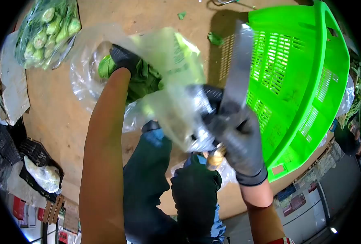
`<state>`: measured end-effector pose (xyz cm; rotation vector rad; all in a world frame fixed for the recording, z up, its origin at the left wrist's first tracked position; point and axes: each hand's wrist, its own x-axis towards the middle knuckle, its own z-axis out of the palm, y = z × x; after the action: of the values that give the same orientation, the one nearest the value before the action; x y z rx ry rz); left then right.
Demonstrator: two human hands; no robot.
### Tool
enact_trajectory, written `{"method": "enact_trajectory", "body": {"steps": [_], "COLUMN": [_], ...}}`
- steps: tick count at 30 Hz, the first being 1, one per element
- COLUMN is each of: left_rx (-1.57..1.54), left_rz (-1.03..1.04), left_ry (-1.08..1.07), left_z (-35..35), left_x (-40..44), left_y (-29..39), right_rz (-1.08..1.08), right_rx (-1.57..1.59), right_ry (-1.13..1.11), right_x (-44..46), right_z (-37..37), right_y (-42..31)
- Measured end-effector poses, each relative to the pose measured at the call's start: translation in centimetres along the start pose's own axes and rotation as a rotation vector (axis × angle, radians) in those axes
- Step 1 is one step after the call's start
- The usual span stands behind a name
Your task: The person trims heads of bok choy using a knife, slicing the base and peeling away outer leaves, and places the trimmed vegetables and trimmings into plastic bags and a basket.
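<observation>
My left hand (125,59), in a black glove, reaches into the mouth of a clear plastic bag (170,57). Its fingers are closed on dark leafy greens (144,83), partly hidden by leaves and film. My right hand (239,138), in a dark grey glove, grips a knife (237,65) with its broad blade pointing up and away. The same hand also holds the bag's near edge, where the film is blurred by motion. The bag lies spread between both hands, with printed green lettering on it.
A bright green basket (290,20) lies tipped on its side at right. At upper left rests a filled bag of pale-stemmed vegetables (46,34). Leaf scraps (216,39) dot the brown floor (148,12). Black crates (38,156) stand at lower left. My legs (148,171) are below.
</observation>
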<state>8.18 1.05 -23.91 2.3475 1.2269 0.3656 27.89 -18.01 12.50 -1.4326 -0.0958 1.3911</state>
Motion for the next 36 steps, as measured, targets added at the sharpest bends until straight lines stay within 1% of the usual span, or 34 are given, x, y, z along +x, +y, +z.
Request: {"method": "enact_trajectory", "body": {"steps": [2,4,6,7,9,10,11,12,13,14,16,17,18,19,20,21,22,23,25,26,27,28,29,31,32,34,35,36], "left_rx": [-0.254,-0.035,0.198,0.077,-0.356,-0.416,-0.474,-0.562,-0.661,-0.7,-0.969,-1.087,-1.208,-1.322,-1.43,-1.47,-1.596,-1.717,-1.948,-1.998,-1.969,-1.921,-1.876,-1.893,-1.965,-2.061,-2.125,-2.043], "left_rz": [-0.173,-0.148,0.171,0.391,0.242,0.182,0.126,0.133,0.142,0.085,-0.065,-0.063,-0.129,-0.19,-0.259,-0.319,-0.416,-0.511,-0.527,-0.549,-0.518,-0.468,-0.428,-0.414,-0.426,-0.624,-0.669,-0.647], "left_ry": [0.072,-0.087,-0.189,-0.103,-0.291,-0.326,-0.353,-0.336,-0.322,-0.353,-0.349,-0.351,-0.382,-0.416,-0.453,-0.5,-0.508,-0.517,-0.458,-0.446,-0.443,-0.436,-0.428,-0.447,-0.461,-0.522,-0.577,-0.61], "left_z": [2.2,0.4,-4.5,-8.0,-17.6,-21.6,-25.1,-27.7,-29.5,-30.7,-32.0,-32.3,-32.5,-32.8,-33.2,-33.4,-33.2,-32.6,-31.2,-30.8,-30.7,-29.9,-28.9,-28.8,-28.4,-27.5,-27.2,-27.8], "left_x": [-0.4,1.3,0.1,-1.6,-3.8,-4.8,-5.9,-7.1,-8.2,-9.1,-10.3,-10.5,-10.8,-10.8,-11.1,-11.5,-12.4,-13.1,-14.7,-15.6,-16.5,-17.0,-17.5,-18.2,-18.4,-19.3,-19.8,-20.1], "left_y": [-2.2,-0.7,2.4,5.1,13.0,16.3,19.0,21.1,23.1,25.0,29.1,30.9,32.7,34.3,35.8,36.9,38.2,39.4,41.3,42.4,43.4,43.4,43.3,44.2,44.4,43.7,43.5,43.8], "right_rz": [0.097,0.019,-0.066,-0.102,-0.176,-0.194,-0.339,-0.443,-0.571,-0.655,-0.732,-0.73,-0.696,-0.673,-0.653,-0.626,-0.74,-0.708,-0.73,-0.551,-0.365,-0.433,-0.378,-0.402,-0.376,-0.406,-0.425,-0.444], "right_rx": [-0.004,-0.123,-0.207,-0.243,-0.369,-0.459,-0.648,-0.719,-0.902,-0.833,-0.811,-0.857,-0.865,-1.029,-1.134,-1.232,-1.201,-1.264,-1.249,-1.227,-1.202,-1.184,-1.358,-1.401,-1.382,-1.336,-1.316,-1.234], "right_ry": [-0.025,-0.06,-0.044,-0.036,-0.02,-0.016,-0.014,0.026,0.0,-0.007,0.056,0.123,0.256,0.321,0.373,0.424,0.375,0.42,0.546,0.499,0.441,0.408,0.43,0.367,0.345,0.28,0.249,0.234], "right_x": [-0.4,-1.0,-1.7,-2.1,-3.1,-3.8,-4.4,-5.4,-6.1,-7.2,-10.3,-12.0,-13.4,-14.3,-14.8,-14.7,-14.8,-15.5,-14.6,-14.0,-13.6,-13.6,-13.8,-15.2,-16.6,-19.6,-21.1,-22.2], "right_z": [-0.2,-0.6,-1.2,-1.5,-2.4,-3.1,-3.3,-3.3,-4.4,-5.2,-8.0,-10.0,-11.7,-14.1,-16.9,-19.1,-19.7,-18.7,-19.9,-21.0,-22.0,-22.0,-21.9,-22.4,-22.4,-23.4,-23.9,-24.4], "right_y": [0.8,1.2,1.4,1.5,1.9,2.0,2.1,1.9,2.0,1.7,0.3,-0.8,-1.8,-2.7,-1.9,-0.2,1.3,1.8,3.8,4.3,4.9,4.8,4.8,5.5,6.1,8.4,9.4,10.1]}}
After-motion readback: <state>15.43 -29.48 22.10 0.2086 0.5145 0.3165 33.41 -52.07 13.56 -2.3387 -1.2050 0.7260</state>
